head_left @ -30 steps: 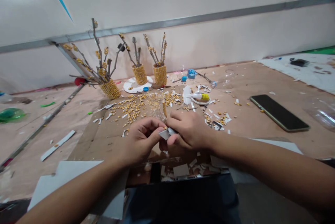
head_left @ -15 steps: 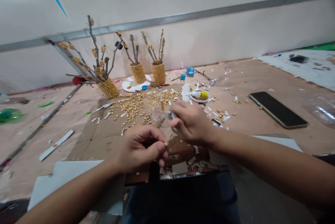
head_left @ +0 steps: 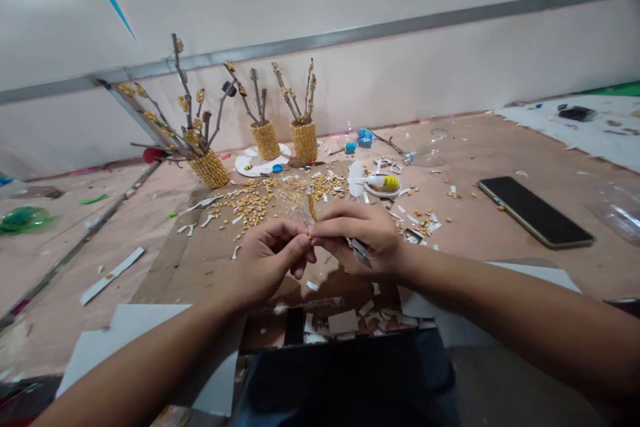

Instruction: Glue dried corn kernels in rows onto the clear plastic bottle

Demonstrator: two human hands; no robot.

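My left hand (head_left: 273, 257) is closed in a pinch on a small yellow corn kernel (head_left: 309, 236). Thumb and forefinger of my right hand (head_left: 357, 234) meet it at the same kernel. A grey, pointed metal tool (head_left: 361, 252) is tucked in my right hand, its tip sticking out toward the wrist; its exact kind is hidden. Just beyond the fingertips stands a narrow yellow strip (head_left: 311, 206). Loose corn kernels (head_left: 253, 208) lie scattered behind my hands on brown cardboard (head_left: 175, 260). A white glue bottle with a yellow label (head_left: 384, 181) rests on its side.
Three corn-covered pots, at left (head_left: 210, 169), middle (head_left: 266, 140) and right (head_left: 304, 141), hold twigs near the wall. A phone (head_left: 535, 211) lies at right. Paper scraps (head_left: 344, 322), blue caps (head_left: 350, 147) and a clear plastic bottle (head_left: 617, 210) are around.
My right hand has come down and left to meet my left fingertips at the kernel. The metal tool, earlier at its fingertips, now points back from the palm.
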